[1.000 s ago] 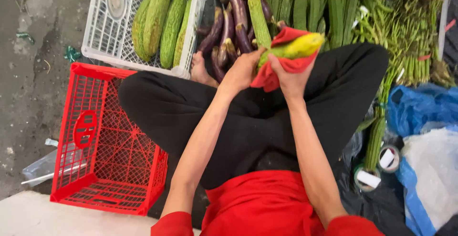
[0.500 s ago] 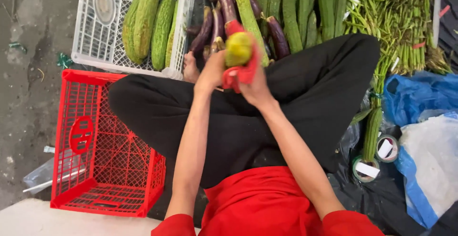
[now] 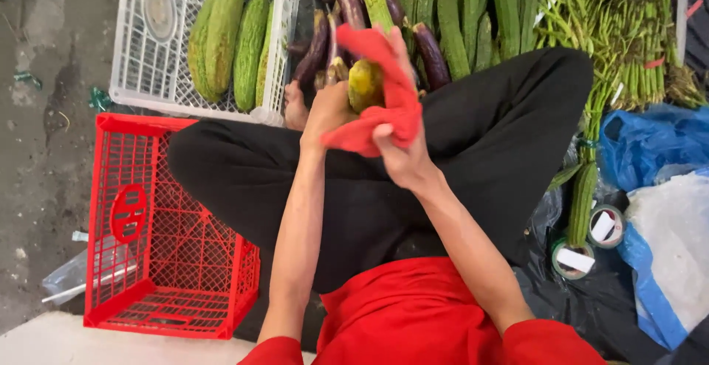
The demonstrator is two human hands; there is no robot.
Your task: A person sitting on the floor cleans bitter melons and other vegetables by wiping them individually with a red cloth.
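I sit cross-legged in black trousers. My left hand (image 3: 325,110) grips a yellow-green gourd (image 3: 365,84) held upright over my lap. My right hand (image 3: 399,151) presses a red cloth (image 3: 384,92) around the gourd's right side and top. Just beyond my hands lie purple eggplants (image 3: 347,0) and long green ridged gourds (image 3: 450,11) on the ground.
A white plastic crate (image 3: 148,62) with large green bitter gourds (image 3: 236,33) stands at the upper left. A red plastic basket (image 3: 148,247) sits by my left knee. Bundles of green long beans (image 3: 628,47), blue plastic bags (image 3: 657,143) and tape rolls (image 3: 609,225) are on the right.
The gourd has turned from lying sideways to standing on end, and the red cloth has slid over its top and right side as both hands shifted slightly left.
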